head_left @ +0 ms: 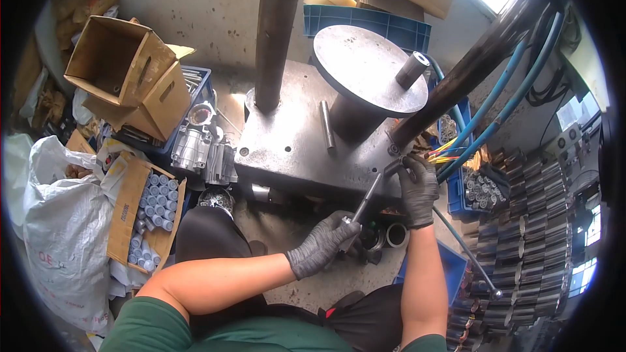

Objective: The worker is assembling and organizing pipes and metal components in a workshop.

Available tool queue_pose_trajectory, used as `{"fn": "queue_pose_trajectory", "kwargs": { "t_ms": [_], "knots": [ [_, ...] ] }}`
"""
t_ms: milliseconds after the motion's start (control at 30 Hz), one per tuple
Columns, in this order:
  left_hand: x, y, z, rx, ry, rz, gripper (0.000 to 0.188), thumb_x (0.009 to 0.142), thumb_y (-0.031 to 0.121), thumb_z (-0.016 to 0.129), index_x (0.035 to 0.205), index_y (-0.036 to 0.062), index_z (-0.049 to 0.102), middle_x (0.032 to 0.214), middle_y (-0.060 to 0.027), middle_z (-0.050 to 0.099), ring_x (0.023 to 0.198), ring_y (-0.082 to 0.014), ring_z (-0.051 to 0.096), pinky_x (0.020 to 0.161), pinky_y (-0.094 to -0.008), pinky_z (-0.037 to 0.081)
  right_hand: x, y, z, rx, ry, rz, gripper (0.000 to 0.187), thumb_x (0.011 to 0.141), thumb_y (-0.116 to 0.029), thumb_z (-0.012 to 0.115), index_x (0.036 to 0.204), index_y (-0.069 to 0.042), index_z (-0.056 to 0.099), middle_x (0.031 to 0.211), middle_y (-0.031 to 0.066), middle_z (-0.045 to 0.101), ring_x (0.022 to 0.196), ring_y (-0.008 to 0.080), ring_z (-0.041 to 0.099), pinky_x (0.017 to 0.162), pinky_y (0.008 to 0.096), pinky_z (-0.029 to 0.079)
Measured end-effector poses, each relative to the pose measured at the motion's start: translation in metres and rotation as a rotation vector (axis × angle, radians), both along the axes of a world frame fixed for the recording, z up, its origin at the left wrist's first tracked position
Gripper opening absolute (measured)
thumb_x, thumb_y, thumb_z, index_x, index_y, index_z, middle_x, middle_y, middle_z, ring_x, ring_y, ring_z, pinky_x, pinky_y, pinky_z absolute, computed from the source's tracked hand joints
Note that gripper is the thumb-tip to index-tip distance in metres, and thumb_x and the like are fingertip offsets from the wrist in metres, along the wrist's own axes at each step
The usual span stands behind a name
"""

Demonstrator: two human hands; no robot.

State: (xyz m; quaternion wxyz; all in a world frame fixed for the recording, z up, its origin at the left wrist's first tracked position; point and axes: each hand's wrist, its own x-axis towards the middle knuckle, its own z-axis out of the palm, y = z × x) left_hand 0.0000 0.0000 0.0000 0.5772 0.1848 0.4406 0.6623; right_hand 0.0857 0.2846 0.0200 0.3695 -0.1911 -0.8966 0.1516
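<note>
My left hand (326,242), in a dark grey glove, is closed around the lower end of a slim metal rod (370,197). At that end a lighter metal piece shows between the fingers, its shape partly hidden. The rod slants up and right to the front edge of the thick steel plate (270,140). My right hand (419,189), gloved alike, pinches a short dark cylinder (392,168) over the plate's front right corner, near the rod's tip. Whether rod and cylinder touch I cannot tell. A loose metal pin (327,125) lies on the plate.
A round steel disc (365,68) on a thick column bears a short cylinder (413,70). Two dark posts (277,32) flank it. Blue hoses (502,101) hang right, above a thin ball-ended lever (466,248). Left are metal castings (193,146) and a carton of capped cylinders (124,221).
</note>
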Motion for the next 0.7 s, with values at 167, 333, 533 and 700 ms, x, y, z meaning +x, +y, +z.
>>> {"fn": "queue_pose_trajectory", "kwargs": {
  "t_ms": [167, 333, 533, 700],
  "knots": [
    [0.002, 0.002, -0.004, 0.04, 0.045, 0.063, 0.06, 0.106, 0.045, 0.071, 0.143, 0.001, 0.055, 0.101, -0.0037, 0.069, 0.086, -0.0121, 0.065, 0.077, -0.029, 0.056, 0.005, -0.044, 0.029, -0.686, 0.405, 0.156, 0.01, 0.096, -0.001, 0.079, 0.105, -0.003, 0.077, 0.101, 0.0026, 0.07, 0.089, 0.013, 0.068, 0.076, 0.0299, 0.058],
    [-0.004, -0.001, -0.003, 0.032, 0.119, -0.053, 0.056, 0.106, 0.045, 0.073, 0.14, 0.0039, 0.058, 0.095, 0.0021, 0.064, 0.082, -0.0058, 0.056, 0.072, -0.0239, 0.049, 0.031, -0.079, 0.05, -1.18, 0.17, 0.174, 0.02, 0.098, -0.016, 0.08, 0.109, 0.001, 0.078, 0.096, 0.0057, 0.078, 0.082, 0.0125, 0.071, 0.078, 0.0281, 0.058],
    [-0.012, -0.005, 0.003, -0.064, 0.373, -0.156, 0.053, 0.103, 0.043, 0.075, 0.136, 0.0039, 0.062, 0.095, -0.0014, 0.068, 0.082, -0.009, 0.06, 0.073, -0.0276, 0.051, 0.057, -0.078, 0.06, -1.264, 0.074, 0.219, 0.03, 0.097, -0.021, 0.081, 0.114, 0.004, 0.079, 0.099, 0.0068, 0.079, 0.087, 0.0132, 0.073, 0.083, 0.0291, 0.059],
    [-0.025, -0.007, 0.019, -0.097, 0.932, -0.174, 0.058, 0.1, 0.048, 0.072, 0.136, 0.0026, 0.066, 0.11, -0.0246, 0.076, 0.106, -0.0389, 0.076, 0.096, -0.0464, 0.058, 0.08, -0.071, 0.067, -1.131, -0.095, 0.214, 0.034, 0.094, -0.018, 0.081, 0.119, 0.004, 0.079, 0.103, 0.0077, 0.08, 0.093, 0.0119, 0.071, 0.087, 0.0276, 0.057]
  ]
}}
